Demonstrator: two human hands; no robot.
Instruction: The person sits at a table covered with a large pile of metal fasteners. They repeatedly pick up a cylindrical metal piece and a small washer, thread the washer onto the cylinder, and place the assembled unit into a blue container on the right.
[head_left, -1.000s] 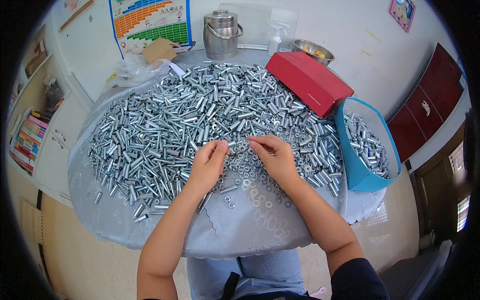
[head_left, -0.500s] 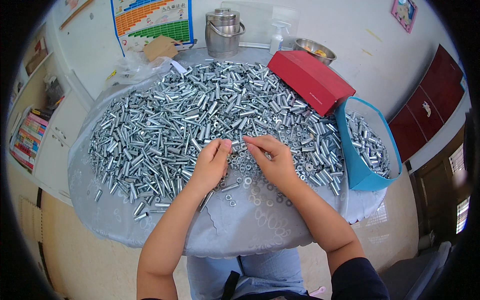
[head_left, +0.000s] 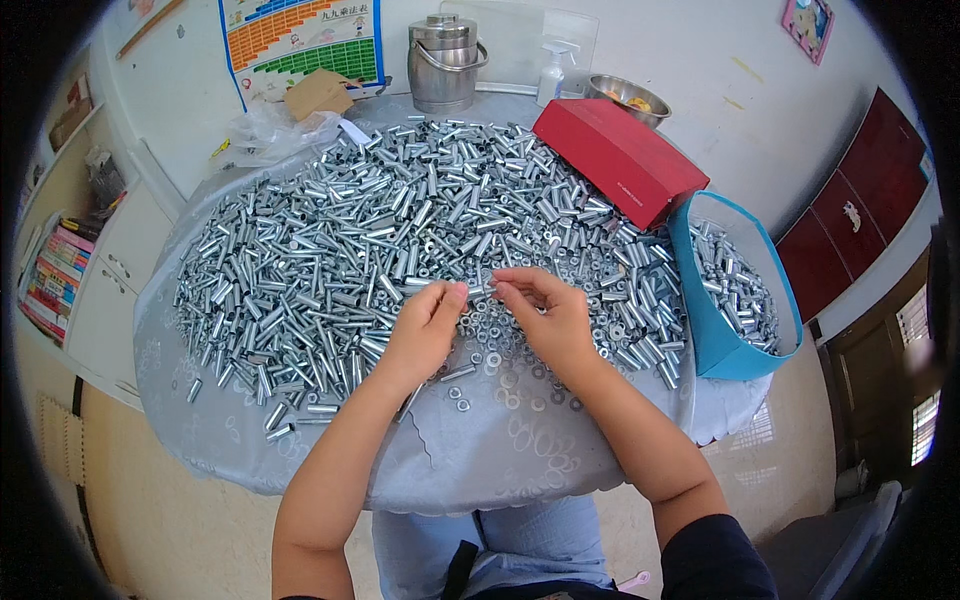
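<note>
My left hand (head_left: 422, 328) is closed, thumb against fingers, over the near middle of a big heap of metal parts. From its fingertips a short silvery metal rod (head_left: 478, 292) points toward my right hand (head_left: 553, 318). That hand is pinched at the rod's right end; whatever small part sits in its fingertips is too small to name. Under and around both hands lie loose metal sleeves and bolts (head_left: 310, 255), with nuts and flat washers (head_left: 492, 360) nearer to me.
A blue fabric bin (head_left: 735, 355) full of metal sleeves stands at the right edge, beside a red box (head_left: 625, 160). Behind the heap are a steel lidded pot (head_left: 443, 75), a spray bottle (head_left: 551, 75), a metal bowl (head_left: 650, 108) and a plastic bag (head_left: 280, 135). A grey cloth (head_left: 460, 460) covers the table.
The fingertips of my right hand have shifted slightly, and the rod between the hands now shows more plainly. Both hands stay in nearly the same place.
</note>
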